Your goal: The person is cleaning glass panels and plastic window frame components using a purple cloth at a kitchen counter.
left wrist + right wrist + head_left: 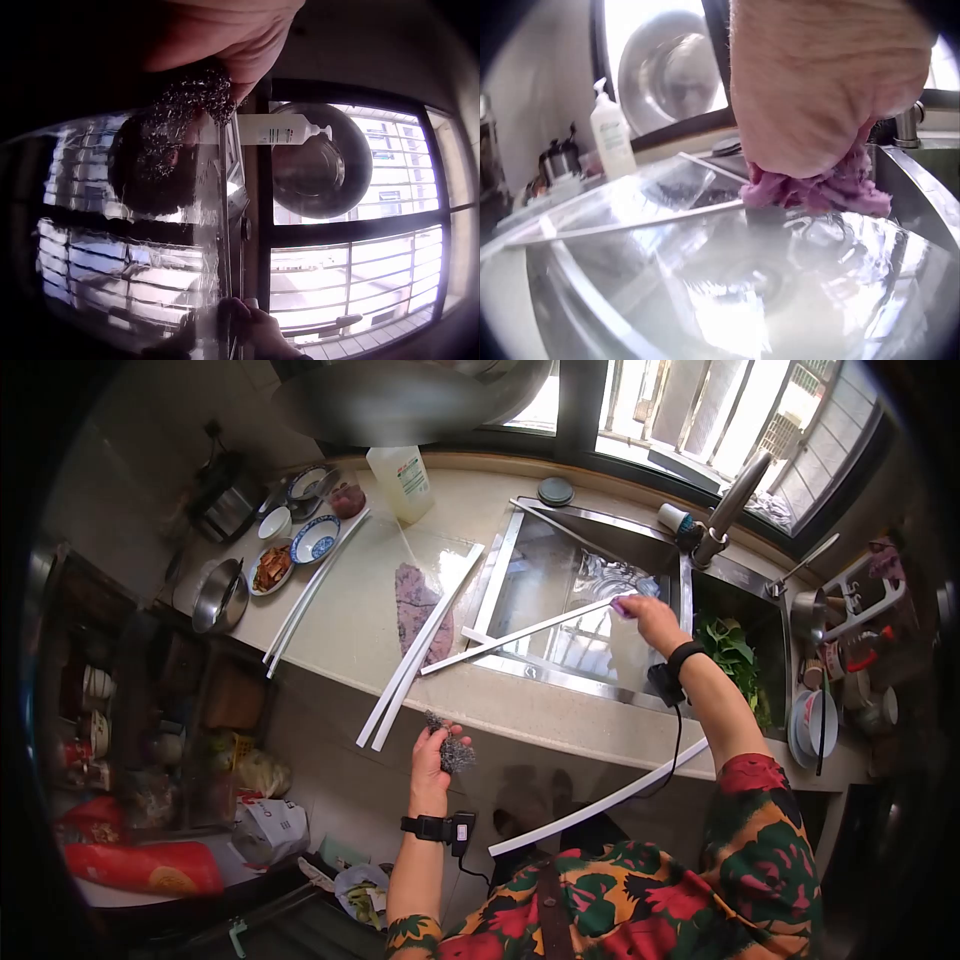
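At the counter's front edge, my left hand point(430, 760) holds a dark steel-wool scrubber point(457, 754); the left wrist view shows the scrubber point(191, 97) beneath the hand point(232, 37). Over the sink, my right hand point(655, 625) grips a bunched purple cloth point(622, 608) at the end of a thin white strip point(530, 635). In the right wrist view the fingers are mostly hidden behind the hand point(825, 90), and the cloth point(825, 193) touches the strip. A clear, shiny sheet point(660, 187) edged with white lies across part of the sink.
White strips point(425, 645) and a mottled purple cloth point(418, 610) lie left of the sink. Bowls point(316, 540) and a large bottle point(402, 485) stand farther back. Leafy greens point(728, 650) fill the right basin, beside the faucet point(735, 500). Another strip point(600, 800) extends below the counter edge.
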Demonstrator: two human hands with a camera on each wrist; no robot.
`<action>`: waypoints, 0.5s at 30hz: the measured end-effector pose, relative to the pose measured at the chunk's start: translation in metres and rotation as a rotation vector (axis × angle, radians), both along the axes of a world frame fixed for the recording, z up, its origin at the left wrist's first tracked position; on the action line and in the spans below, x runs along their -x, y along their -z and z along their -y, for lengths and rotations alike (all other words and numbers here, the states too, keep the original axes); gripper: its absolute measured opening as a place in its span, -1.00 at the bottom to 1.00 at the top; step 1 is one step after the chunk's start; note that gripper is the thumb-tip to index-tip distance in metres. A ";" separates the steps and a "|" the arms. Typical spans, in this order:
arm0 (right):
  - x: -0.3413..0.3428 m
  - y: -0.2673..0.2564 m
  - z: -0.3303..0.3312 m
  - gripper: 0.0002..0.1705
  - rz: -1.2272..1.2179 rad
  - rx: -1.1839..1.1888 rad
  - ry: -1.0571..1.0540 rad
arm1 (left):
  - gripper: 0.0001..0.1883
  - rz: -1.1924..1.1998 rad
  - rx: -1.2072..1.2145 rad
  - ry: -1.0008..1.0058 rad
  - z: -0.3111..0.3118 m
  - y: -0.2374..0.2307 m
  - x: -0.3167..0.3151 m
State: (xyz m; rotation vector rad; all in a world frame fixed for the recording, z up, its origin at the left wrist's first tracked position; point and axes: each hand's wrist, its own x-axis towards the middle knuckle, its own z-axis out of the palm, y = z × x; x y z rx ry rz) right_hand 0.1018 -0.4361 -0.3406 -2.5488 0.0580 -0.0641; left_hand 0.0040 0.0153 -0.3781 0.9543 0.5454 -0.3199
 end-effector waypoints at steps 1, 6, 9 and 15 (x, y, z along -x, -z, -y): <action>-0.010 0.010 0.009 -0.59 0.051 -0.313 0.166 | -0.79 -0.007 -0.011 -0.010 0.001 -0.001 -0.001; 0.022 -0.015 0.013 -0.54 0.405 0.070 0.303 | -0.74 0.081 -0.316 -0.278 0.006 -0.036 0.014; 0.074 -0.021 0.008 -0.43 0.041 0.116 0.096 | -0.72 0.255 -0.502 -0.390 0.016 -0.079 0.014; 0.165 0.002 -0.005 -0.34 -0.062 0.097 0.163 | -0.88 0.194 -0.108 -0.101 0.079 -0.101 -0.021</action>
